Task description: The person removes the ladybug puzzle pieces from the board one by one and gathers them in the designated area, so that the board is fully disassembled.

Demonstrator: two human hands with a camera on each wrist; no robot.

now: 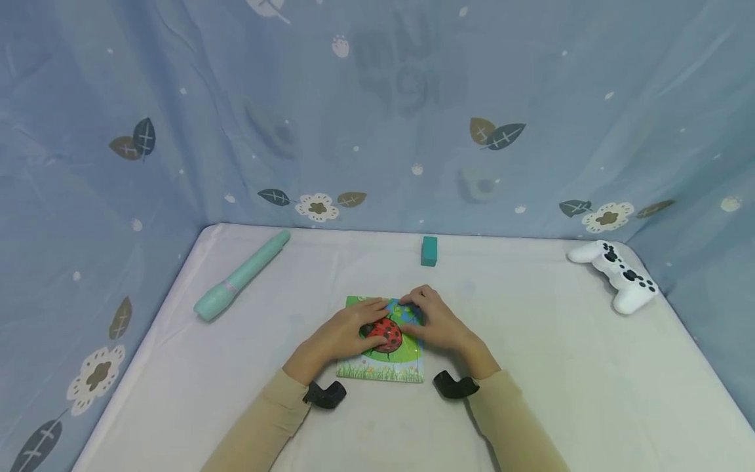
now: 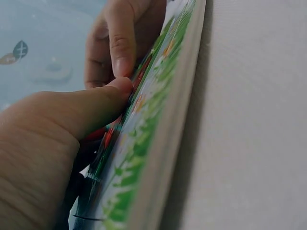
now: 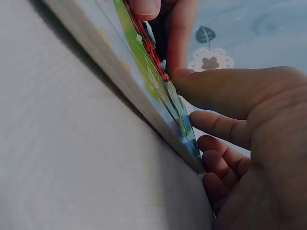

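A square ladybug puzzle board (image 1: 380, 372) lies flat on the table, its picture side up, with a red spotted ladybug over green and a grassy lower border. My left hand (image 1: 345, 331) rests across its left half, fingers stretched toward the top edge and thumb on the ladybug. On the other side, my right hand (image 1: 441, 322) touches the board's upper right part, thumb near the ladybug and fingers bent around the corner. The right wrist view shows the right thumb (image 3: 216, 88) against the surface and smaller fingers at the edge. Both thumbs hide part of the ladybug.
A small teal block (image 1: 429, 251) stands behind the board. At the back left lies a mint-green, flared stick-like object (image 1: 248, 272) with a pink band. A white game controller (image 1: 616, 275) sits at the back right. Blue patterned cloth (image 1: 377, 118) hangs behind the table.
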